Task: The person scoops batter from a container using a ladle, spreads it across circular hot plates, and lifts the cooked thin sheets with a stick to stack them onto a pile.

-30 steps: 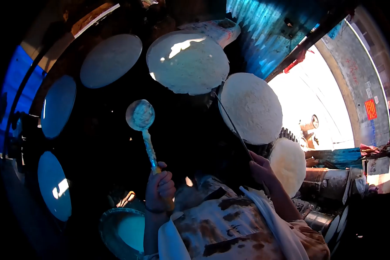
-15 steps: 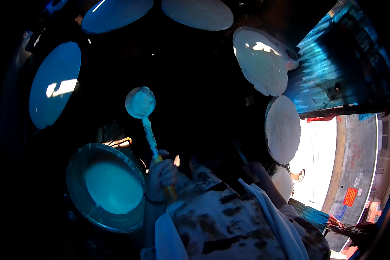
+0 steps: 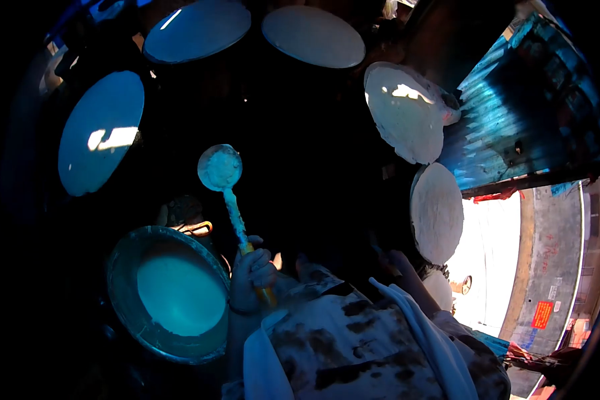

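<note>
My left hand (image 3: 255,269) is wrapped round the yellow grip of a ladle (image 3: 233,215). The ladle's round bowl (image 3: 220,167) points away from me, coated with pale batter-like stuff. Just left of this hand stands a deep basin (image 3: 121,283) part-filled with a pale liquid (image 3: 182,293). My right hand (image 3: 396,263), in deep shadow, is closed round a thin, blade-like tool (image 3: 375,243) whose kind I cannot make out. Nearest to that hand is a round disc with a pale layer (image 3: 438,215).
More round, pale-surfaced discs form a ring: left (image 3: 100,160), back left (image 3: 197,33), back middle (image 3: 313,37) and back right (image 3: 407,120). A corrugated metal sheet (image 3: 487,127) stands at the right, beside a bright opening onto a street. Deep shadow hides the middle.
The whole view has shifted slightly, so the discs and basin sit lower and a little further right. Both hands keep their grips, and the tool in my right hand looks dimmer.
</note>
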### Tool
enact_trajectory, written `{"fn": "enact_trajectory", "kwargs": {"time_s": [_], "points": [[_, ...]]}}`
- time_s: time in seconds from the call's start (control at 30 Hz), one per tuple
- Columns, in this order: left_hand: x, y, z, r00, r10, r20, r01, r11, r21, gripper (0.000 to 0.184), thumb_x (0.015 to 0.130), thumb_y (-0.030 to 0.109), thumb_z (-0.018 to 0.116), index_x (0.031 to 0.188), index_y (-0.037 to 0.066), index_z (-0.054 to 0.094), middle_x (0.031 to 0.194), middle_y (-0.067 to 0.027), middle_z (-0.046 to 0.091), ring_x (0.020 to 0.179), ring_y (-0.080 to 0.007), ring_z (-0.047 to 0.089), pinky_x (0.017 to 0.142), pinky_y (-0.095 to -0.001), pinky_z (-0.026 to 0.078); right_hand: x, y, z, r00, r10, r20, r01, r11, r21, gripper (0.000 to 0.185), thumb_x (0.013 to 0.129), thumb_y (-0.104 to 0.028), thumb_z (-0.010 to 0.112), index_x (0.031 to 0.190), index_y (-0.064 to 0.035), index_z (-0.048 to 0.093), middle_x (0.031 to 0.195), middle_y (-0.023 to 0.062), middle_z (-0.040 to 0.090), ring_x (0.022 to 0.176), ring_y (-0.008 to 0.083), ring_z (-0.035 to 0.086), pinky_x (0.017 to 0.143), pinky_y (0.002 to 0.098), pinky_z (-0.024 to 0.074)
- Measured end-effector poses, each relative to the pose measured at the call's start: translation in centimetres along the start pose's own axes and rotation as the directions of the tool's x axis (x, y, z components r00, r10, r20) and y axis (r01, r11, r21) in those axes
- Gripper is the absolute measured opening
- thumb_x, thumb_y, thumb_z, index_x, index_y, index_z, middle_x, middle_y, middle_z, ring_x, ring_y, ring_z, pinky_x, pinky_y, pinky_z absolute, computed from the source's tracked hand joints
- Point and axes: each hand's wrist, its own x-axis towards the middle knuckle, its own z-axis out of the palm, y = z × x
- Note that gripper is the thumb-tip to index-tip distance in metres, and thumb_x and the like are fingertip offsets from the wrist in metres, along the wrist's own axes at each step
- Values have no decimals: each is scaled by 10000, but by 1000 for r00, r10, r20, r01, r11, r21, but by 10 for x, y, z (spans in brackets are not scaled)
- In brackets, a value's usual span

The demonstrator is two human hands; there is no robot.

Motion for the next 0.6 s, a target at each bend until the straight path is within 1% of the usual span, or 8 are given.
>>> {"fn": "enact_trajectory", "kwargs": {"time_s": [0.17,0.23,0.3,0.33,0.37,0.43,0.47,0.6], "points": [[6,17,5,993,-57,101,72,985,-156,211,946,107,342,1119,75,459,605,9,344,420,-39,329,395,-177,320,13,6,47,990,-68,-120,-10,832,-555,213,836,-176,595,981,-21,599,716,104,582,547,206,578,447,306,479],[12,21,16,994,-55,95,68,987,-148,206,947,108,340,1106,61,462,604,6,344,418,-41,329,393,-181,321,-41,-12,126,981,-135,-136,55,878,-475,214,841,-195,583,979,-34,611,769,108,599,631,216,602,512,318,497],[22,24,27,997,-9,75,30,959,-283,209,948,97,329,1109,74,460,604,-1,341,434,-50,322,385,-176,300,-61,-30,167,744,-661,92,448,394,-803,146,843,-128,551,870,5,607,717,98,605,655,197,600,572,333,487],[29,24,30,991,-14,130,52,953,-297,209,949,101,323,1103,64,459,601,-5,342,441,-51,326,384,-177,303,-68,-43,178,641,-750,161,542,295,-787,116,814,-100,569,871,-4,602,755,118,609,716,227,604,636,333,484],[35,24,33,989,3,147,36,965,-261,205,949,102,325,1098,60,460,602,-2,339,438,-43,324,385,-172,305,-58,-59,179,614,-774,155,564,293,-772,116,814,-100,569,871,-4,602,755,118,609,716,227,604,636,333,484],[45,21,43,989,20,148,15,972,-236,201,950,109,327,1091,66,462,602,5,334,435,-37,324,388,-166,307,-37,-88,178,288,-921,262,652,-12,-758,83,797,-78,569,839,-12,594,754,146,598,710,264,607,633,332,478],[49,17,50,989,15,149,24,966,-256,198,949,109,329,1088,69,464,603,9,333,432,-36,324,390,-165,312,-40,-114,184,283,-932,227,626,0,-780,95,764,-77,586,845,-28,593,821,176,584,779,320,604,681,372,477],[66,6,72,994,29,108,-3,973,-230,189,936,107,352,1080,62,467,596,14,336,427,-34,336,401,-174,334,-12,-207,199,155,-954,256,479,-154,-864,247,765,-157,618,977,-41,569,845,145,560,808,305,583,685,401,466]]}}
